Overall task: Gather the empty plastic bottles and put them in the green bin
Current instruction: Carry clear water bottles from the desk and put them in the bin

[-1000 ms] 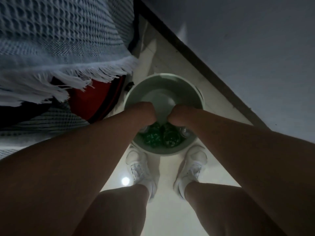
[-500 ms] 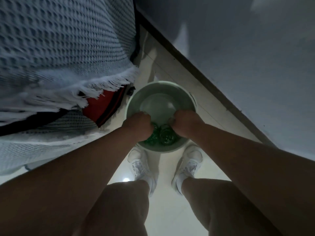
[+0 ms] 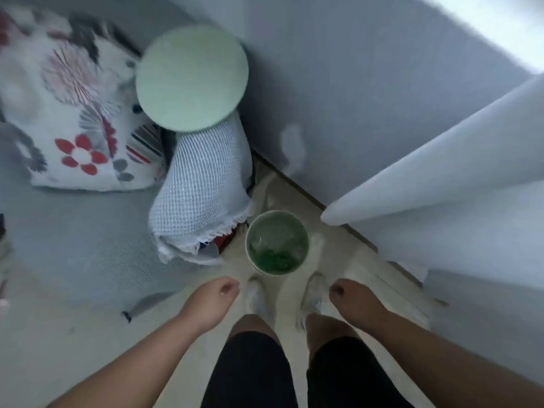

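The green bin point(image 3: 276, 224) stands upright on the floor point(image 3: 290, 294), its mouth facing straight up at the camera, so its long axis runs vertically. The plastic bottles point(image 3: 273, 257) lie inside it as a crumpled green heap against the near side of the bottom; which way each one points cannot be told.

The left hand point(image 3: 212, 301) and right hand point(image 3: 354, 301) hang near the bin on either side, apart from it, fingers loosely curled and grasping nothing. Two white shoes point(image 3: 256, 293) stand just near of the bin.

A waffle-weave throw point(image 3: 203, 184) hangs just left of the bin, its fringe close to the rim. A pale green round disc point(image 3: 191, 78) sits above the throw, farther off, with a floral cushion point(image 3: 73, 128) to its left. A white curtain point(image 3: 441, 178) hangs to the right, along the wall point(image 3: 338, 98).
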A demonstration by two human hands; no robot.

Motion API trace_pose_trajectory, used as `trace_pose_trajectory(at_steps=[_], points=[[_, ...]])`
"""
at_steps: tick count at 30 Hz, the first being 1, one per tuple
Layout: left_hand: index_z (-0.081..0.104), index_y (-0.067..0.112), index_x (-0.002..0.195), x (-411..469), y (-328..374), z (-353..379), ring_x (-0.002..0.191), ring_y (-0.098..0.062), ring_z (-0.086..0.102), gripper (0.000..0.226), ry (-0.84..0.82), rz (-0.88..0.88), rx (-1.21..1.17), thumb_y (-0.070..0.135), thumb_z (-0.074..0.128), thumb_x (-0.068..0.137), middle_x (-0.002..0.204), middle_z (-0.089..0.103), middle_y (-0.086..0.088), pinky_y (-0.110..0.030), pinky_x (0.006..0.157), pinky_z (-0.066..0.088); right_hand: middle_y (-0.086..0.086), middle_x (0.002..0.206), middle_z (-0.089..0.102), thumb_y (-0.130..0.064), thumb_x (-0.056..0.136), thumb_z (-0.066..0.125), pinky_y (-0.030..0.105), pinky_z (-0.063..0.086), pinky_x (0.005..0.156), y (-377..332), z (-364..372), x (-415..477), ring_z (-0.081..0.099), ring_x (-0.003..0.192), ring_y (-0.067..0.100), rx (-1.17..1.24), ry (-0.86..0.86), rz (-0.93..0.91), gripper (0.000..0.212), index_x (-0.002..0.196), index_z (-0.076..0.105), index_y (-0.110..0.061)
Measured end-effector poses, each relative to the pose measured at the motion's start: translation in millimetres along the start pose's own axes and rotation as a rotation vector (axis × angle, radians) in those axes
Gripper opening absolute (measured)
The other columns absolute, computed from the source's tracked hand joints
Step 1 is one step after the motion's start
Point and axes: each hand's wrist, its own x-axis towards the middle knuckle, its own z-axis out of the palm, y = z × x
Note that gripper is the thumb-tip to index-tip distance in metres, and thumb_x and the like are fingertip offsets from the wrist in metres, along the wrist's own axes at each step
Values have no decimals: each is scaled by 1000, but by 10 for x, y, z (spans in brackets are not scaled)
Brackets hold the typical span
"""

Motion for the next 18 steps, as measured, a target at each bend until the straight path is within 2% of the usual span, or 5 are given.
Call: trace_pose_trajectory(at_steps=[4, 7, 11, 16, 18], points=[[72, 31, 104, -654, 223, -497, 89, -14, 72, 18, 68, -24, -291, 38, 56, 100, 102, 77, 6, -35, 72, 56, 3, 97, 74, -26, 99, 54, 34, 53, 83, 92, -118, -973, 69, 91, 22, 317, 101, 107, 21, 93, 71, -17], [71, 22, 109, -875, 400, -780, 84, -19, 70, 19, 89, 34, -350, 27, 54, 103, 101, 76, -2, -32, 65, 52, 2, 86, 74, -26, 98, 57, 34, 55, 69, 221, 16, -1541, 70, 74, 19, 554, 211, 209, 19, 92, 72, -16], [71, 17, 109, -1056, 601, -963, 83, -23, 69, 19, 13, 134, -252, 24, 55, 104, 102, 75, -8, -34, 66, 51, 8, 85, 75, -23, 96, 58, 32, 50, 56, 470, 505, -2214, 65, 63, 18, 892, 380, 370, 16, 89, 72, -17], [71, 14, 108, -1307, 908, -810, 85, -29, 68, 20, -147, 245, -31, 24, 54, 104, 101, 74, -11, -33, 66, 50, 9, 87, 75, -21, 99, 57, 32, 50, 56, 660, 1458, -3069, 67, 66, 21, 1261, 559, 541, 16, 95, 72, -17], [71, 11, 106, -1375, 1010, -676, 79, -28, 65, 20, -207, 298, 64, 22, 55, 104, 96, 73, -11, -32, 62, 47, 10, 87, 75, -19, 99, 58, 32, 50, 55, 672, 1897, -3341, 66, 66, 22, 1395, 614, 611, 15, 96, 72, -16]])
